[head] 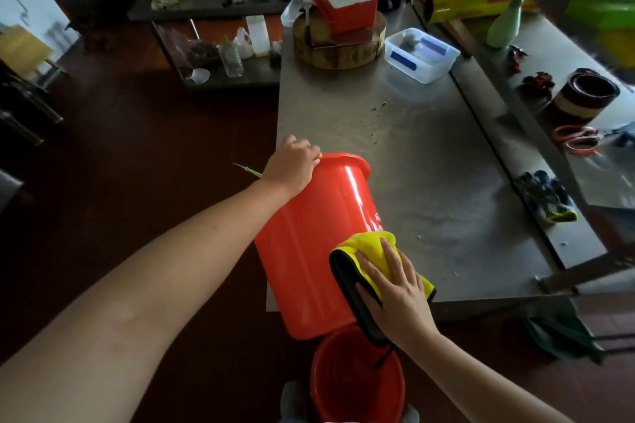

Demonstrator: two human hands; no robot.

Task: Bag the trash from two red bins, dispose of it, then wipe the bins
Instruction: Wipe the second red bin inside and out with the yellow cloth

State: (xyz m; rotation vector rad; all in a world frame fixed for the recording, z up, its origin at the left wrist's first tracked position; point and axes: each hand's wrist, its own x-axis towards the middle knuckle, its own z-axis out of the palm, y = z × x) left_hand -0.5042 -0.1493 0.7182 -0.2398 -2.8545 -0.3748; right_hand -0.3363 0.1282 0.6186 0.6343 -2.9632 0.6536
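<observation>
A red bin (309, 244) lies tilted on its side at the near left corner of the steel table (429, 154), its open end pointing away from me. My left hand (293, 166) grips the bin's far rim. My right hand (395, 282) presses a yellow cloth with a black edge (367, 245) flat against the bin's right side, fingers spread. A second red bin (357, 385) stands upright on the floor below, between my arms, and looks empty inside.
At the table's far end sit a round wooden chopping block (340, 45) carrying a red-and-white box (345, 2), and a clear plastic container (421, 53). Along the right are scissors (577, 141), gloves (546, 196) and a dark cup (584, 96). A cluttered low shelf (220, 45) stands left.
</observation>
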